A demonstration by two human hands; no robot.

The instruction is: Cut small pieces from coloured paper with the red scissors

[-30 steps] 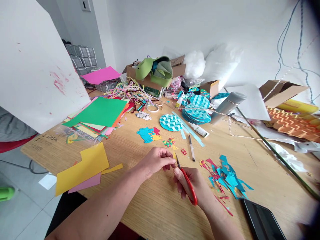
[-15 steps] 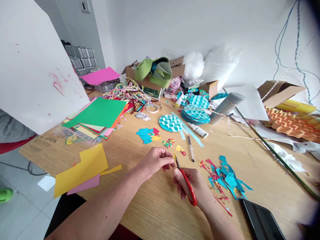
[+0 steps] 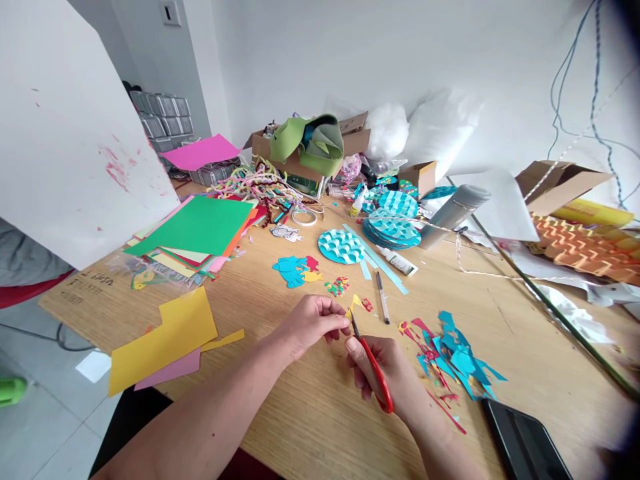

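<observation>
My left hand pinches a small yellow paper piece just above the wooden table. My right hand is wrapped round red-handled scissors, whose dark blades point up at the yellow piece and touch it. Both hands sit near the table's front middle. Cut scraps of blue and red paper lie to the right of my right hand.
A yellow sheet on a pink one lies front left. A stack of coloured paper, blue cut-outs, blue patterned discs, a pen, a glue tube, cardboard boxes and a dark tablet crowd the table.
The yellow piece has turned in my left fingers and shows more of its upper tip. The scissors and both hands have stayed almost where they were.
</observation>
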